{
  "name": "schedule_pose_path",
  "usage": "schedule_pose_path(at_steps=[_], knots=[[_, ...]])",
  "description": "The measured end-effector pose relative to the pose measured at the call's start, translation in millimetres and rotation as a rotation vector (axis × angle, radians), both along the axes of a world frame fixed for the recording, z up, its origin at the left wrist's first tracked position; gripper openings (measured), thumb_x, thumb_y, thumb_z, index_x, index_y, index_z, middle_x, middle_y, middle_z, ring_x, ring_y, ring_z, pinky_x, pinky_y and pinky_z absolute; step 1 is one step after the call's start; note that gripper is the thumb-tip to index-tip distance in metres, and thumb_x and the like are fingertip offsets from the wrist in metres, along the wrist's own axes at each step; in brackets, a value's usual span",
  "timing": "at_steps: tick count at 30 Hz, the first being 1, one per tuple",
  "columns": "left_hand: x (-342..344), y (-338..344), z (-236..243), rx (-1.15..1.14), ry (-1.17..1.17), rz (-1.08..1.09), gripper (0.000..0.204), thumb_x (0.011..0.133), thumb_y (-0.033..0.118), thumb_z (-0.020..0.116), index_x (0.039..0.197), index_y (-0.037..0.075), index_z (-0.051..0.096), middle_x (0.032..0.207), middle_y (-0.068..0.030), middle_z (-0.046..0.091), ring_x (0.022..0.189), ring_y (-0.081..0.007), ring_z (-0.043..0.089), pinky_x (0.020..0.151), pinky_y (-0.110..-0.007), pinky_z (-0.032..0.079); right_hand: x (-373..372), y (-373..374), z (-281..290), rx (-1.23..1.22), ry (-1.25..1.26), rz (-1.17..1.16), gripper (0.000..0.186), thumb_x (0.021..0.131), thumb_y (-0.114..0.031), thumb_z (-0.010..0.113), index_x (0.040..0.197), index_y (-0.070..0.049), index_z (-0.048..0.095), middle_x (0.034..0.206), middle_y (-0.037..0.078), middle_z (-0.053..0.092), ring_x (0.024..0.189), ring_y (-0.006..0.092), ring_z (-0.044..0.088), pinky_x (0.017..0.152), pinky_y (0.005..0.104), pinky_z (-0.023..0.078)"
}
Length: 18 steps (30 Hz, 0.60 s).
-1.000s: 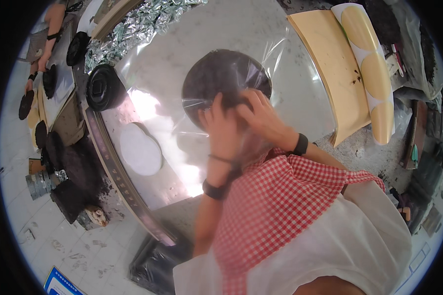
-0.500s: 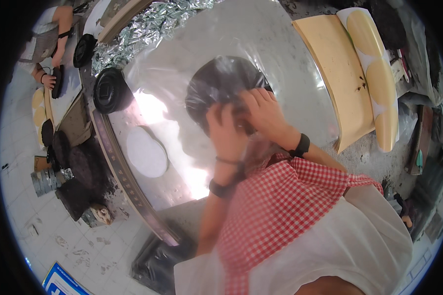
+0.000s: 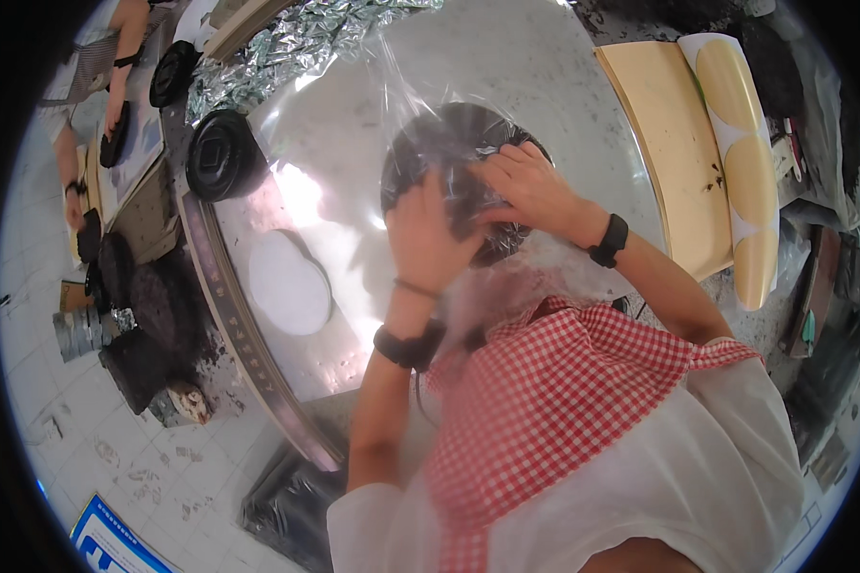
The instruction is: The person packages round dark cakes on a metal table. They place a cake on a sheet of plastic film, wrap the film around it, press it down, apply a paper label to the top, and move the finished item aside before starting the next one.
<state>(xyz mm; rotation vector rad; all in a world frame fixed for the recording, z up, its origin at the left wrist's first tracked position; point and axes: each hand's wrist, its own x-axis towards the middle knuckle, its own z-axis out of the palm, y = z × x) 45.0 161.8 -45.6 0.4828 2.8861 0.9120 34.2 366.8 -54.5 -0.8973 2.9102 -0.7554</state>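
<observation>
A dark round disc lies on the pale worktop in front of me, covered by a loose, shiny clear plastic bag. My left hand is on the near left part of the disc, its somewhat blurred fingers closed against the plastic. On the right side my right hand has its fingers bent over the bag, with the thumb toward the middle of the disc. Between the hands the film is creased, and part of the disc is hidden under them. Some film also spreads toward my red checked apron.
A white oval pad lies left of my hands, near a black round object. Crumpled silver packets fill the far left. Tan paper and a sheet of gold round labels lie right. Another person's arm shows far left.
My hands and the disc sit slightly farther right in view, as does most of the worktop. My right fingers have shifted on the film. At far left, the other person's hands have moved apart.
</observation>
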Motion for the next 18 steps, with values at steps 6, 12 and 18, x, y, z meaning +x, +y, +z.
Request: schedule_pose_path(at_steps=[6, 12, 18], knots=[[-27, -7, 1, -0.033, 0.296, -0.250, 0.066, 0.054, 0.037, 0.085, 0.104, 0.002, 0.058, 0.113, -0.0164, 0.054, 0.107, -0.0349, 0.049, 0.092, -0.046, 0.040, -14, -7, 24, -0.061, 0.187, 0.030, 0.062, 0.064, -0.034, 0.080, 0.114, -0.006, 0.058, 0.109, 0.009, 0.057, 0.104, 0.0268, 0.053, 0.088, 0.0379, 0.041], [-25, -2, 2, 0.235, 0.174, -0.089, 0.074, 0.048, 0.033, 0.089, 0.109, 0.003, 0.057, 0.124, -0.0180, 0.054, 0.115, -0.0380, 0.049, 0.098, -0.048, 0.036, -16, 0, 7, -0.081, -0.113, 0.003, 0.067, 0.061, -0.028, 0.082, 0.118, -0.008, 0.054, 0.119, 0.010, 0.057, 0.118, 0.0300, 0.051, 0.102, 0.0426, 0.037], [-36, -11, -6, 0.080, 0.188, -0.284, 0.069, 0.047, 0.035, 0.090, 0.103, 0.008, 0.061, 0.119, -0.0119, 0.059, 0.115, -0.0296, 0.052, 0.102, -0.043, 0.034, -16, -7, 7, -0.344, -0.026, -0.239, 0.078, 0.059, -0.024, 0.084, 0.128, -0.014, 0.051, 0.130, 0.004, 0.052, 0.124, 0.0248, 0.046, 0.103, 0.0421, 0.035]])
